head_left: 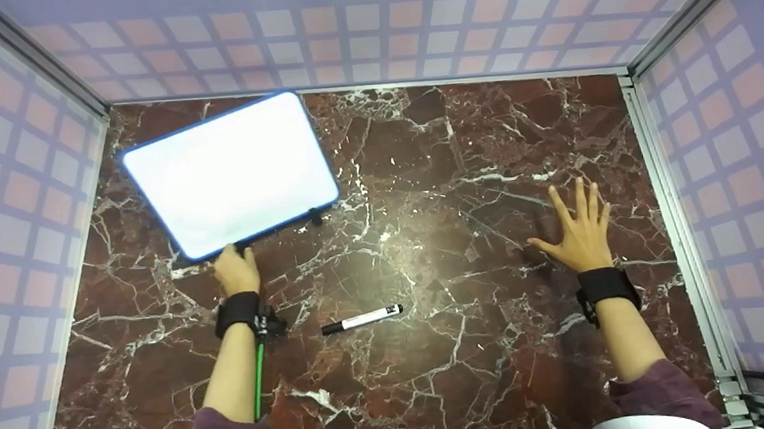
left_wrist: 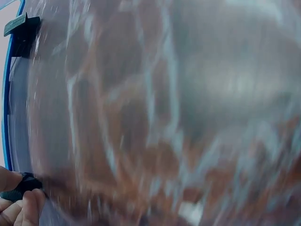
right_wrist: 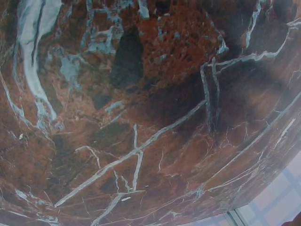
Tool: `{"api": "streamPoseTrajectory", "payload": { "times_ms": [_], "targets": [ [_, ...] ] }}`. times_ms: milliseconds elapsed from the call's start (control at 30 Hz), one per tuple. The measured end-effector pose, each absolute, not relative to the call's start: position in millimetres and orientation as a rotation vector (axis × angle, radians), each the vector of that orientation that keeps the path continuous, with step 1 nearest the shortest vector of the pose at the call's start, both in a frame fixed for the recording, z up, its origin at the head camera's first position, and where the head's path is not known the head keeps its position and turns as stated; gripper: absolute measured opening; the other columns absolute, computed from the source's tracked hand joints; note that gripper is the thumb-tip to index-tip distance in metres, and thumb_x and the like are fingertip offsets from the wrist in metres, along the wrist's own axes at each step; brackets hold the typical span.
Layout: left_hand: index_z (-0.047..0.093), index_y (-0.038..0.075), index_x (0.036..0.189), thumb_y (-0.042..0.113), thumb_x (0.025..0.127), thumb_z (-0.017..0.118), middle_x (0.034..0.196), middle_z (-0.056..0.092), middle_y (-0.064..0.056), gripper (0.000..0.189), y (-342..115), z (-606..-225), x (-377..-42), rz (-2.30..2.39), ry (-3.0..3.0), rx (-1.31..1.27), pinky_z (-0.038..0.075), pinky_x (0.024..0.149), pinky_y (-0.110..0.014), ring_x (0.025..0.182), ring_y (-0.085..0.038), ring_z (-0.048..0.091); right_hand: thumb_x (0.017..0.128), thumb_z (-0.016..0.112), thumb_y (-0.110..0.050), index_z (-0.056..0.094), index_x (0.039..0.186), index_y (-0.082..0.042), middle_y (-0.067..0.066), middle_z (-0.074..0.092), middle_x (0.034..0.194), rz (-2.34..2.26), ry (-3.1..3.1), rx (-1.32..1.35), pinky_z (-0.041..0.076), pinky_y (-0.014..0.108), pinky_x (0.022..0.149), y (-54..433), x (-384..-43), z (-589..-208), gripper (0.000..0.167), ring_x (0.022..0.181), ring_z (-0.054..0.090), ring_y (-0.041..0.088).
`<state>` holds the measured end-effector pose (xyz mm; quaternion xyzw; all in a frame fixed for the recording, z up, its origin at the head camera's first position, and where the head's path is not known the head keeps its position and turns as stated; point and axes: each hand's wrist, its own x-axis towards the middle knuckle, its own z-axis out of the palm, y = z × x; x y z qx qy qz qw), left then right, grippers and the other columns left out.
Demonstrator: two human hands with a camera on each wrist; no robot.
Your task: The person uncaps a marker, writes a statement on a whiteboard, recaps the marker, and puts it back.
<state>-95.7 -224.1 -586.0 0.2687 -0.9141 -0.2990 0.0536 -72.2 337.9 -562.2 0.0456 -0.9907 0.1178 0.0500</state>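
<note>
A blue-framed whiteboard (head_left: 232, 175) lies tilted at the back left of the marbled table. At its near edge my left hand (head_left: 236, 270) pinches a black clip-like piece (left_wrist: 21, 186) between thumb and fingers, as the left wrist view shows. A second black piece (head_left: 315, 216) juts from the same edge, farther right. On the right side, my right hand (head_left: 581, 233) is palm down over the table with fingers spread, holding nothing. A white marker with black ends (head_left: 362, 320) lies between the hands, nearer to the left one.
Pale walls with a grid of squares (head_left: 368, 41) enclose the table at the back and both sides, with metal rails (head_left: 669, 219) along the edges. A white rounded object (head_left: 651, 427) shows at the bottom right. The left wrist view is motion-blurred.
</note>
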Motion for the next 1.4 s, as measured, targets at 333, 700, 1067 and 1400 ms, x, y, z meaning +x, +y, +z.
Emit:
{"api": "streamPoseTrajectory", "payload": {
  "times_ms": [333, 700, 1067, 1400],
  "targets": [
    [0.061, -0.006, 0.096, 0.016, 0.087, 0.059, 0.094, 0.067, -0.026, 0.024, -177.2, -592.2, -91.0, -0.919, -2.810, 0.634, 0.049, 0.080, -0.050, 0.090, -0.043, 0.062, 0.065, 0.076, -0.047, 0.017, 0.148, -0.026, 0.025, 0.004, 0.154, 0.373, -3.019, 0.140, 0.003, 0.071, 0.108, 339.6, -68.8, -569.1, 0.104, 0.141, 0.001, 0.048],
    [0.060, -0.003, 0.084, 0.014, 0.084, 0.062, 0.083, 0.067, -0.022, 0.017, -129.9, -596.9, -87.9, -0.965, -2.826, 0.449, 0.049, 0.074, -0.051, 0.083, -0.041, 0.064, 0.068, 0.073, -0.049, 0.016, 0.148, -0.024, 0.024, 0.002, 0.154, 0.367, -3.075, 0.093, 0.006, 0.071, 0.107, 342.2, -66.0, -573.8, 0.102, 0.140, 0.000, 0.049],
    [0.058, 0.001, 0.076, 0.014, 0.082, 0.065, 0.073, 0.066, -0.016, 0.016, -89.9, -595.1, -78.2, -0.948, -2.881, 0.291, 0.050, 0.064, -0.045, 0.070, -0.034, 0.064, 0.067, 0.074, -0.049, 0.017, 0.148, -0.024, 0.025, 0.004, 0.154, 0.345, -3.069, 0.083, 0.008, 0.070, 0.108, 345.6, -63.0, -580.5, 0.103, 0.140, 0.002, 0.049],
    [0.058, 0.003, 0.072, 0.015, 0.078, 0.068, 0.068, 0.066, -0.013, 0.017, -53.6, -595.5, -64.6, -0.898, -2.909, 0.128, 0.050, 0.060, -0.044, 0.065, -0.033, 0.064, 0.068, 0.073, -0.049, 0.016, 0.148, -0.024, 0.022, 0.000, 0.155, 0.370, -3.071, 0.062, 0.006, 0.069, 0.109, 346.9, -60.5, -581.4, 0.102, 0.141, -0.001, 0.047]
  ]
}}
